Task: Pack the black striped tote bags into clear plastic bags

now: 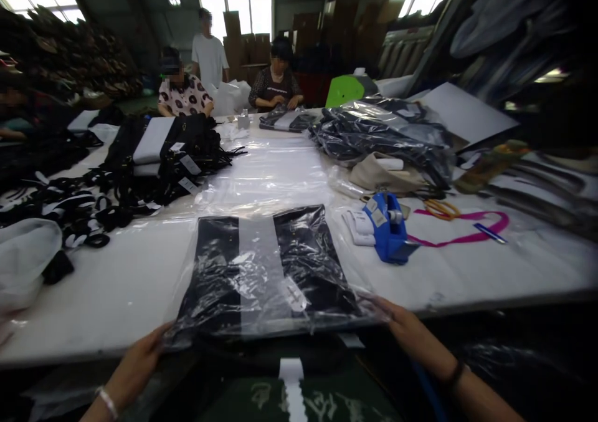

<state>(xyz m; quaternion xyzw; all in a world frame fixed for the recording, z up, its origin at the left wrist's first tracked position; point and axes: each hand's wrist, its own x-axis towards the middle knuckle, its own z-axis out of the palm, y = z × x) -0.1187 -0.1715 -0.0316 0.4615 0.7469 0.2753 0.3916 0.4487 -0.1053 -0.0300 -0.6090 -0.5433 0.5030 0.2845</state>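
A clear plastic bag (pixel 219 272) with a folded dark garment inside lies at the table's near edge. A pale strip (pixel 258 254) runs down the garment's middle, and a white tag (pixel 295 294) shows beside it. My left hand (pixel 140 361) is closed on the bag's near left corner, with the fingertips partly hidden by the plastic. At the opposite near corner, my right hand (pixel 405 325) pinches the bag's edge. Just beyond the bag's right side stands a blue tape dispenser (pixel 390 232).
Flat clear bags (pixel 275 169) are stacked behind. Dark garments (pixel 187 138) and black straps (pixel 84 204) lie left. Bagged garments (pixel 383 129), orange-handled scissors (pixel 441 209), a pink ribbon (pixel 499 224) and a blue cutter (pixel 490 233) lie right. Several people are at the far side.
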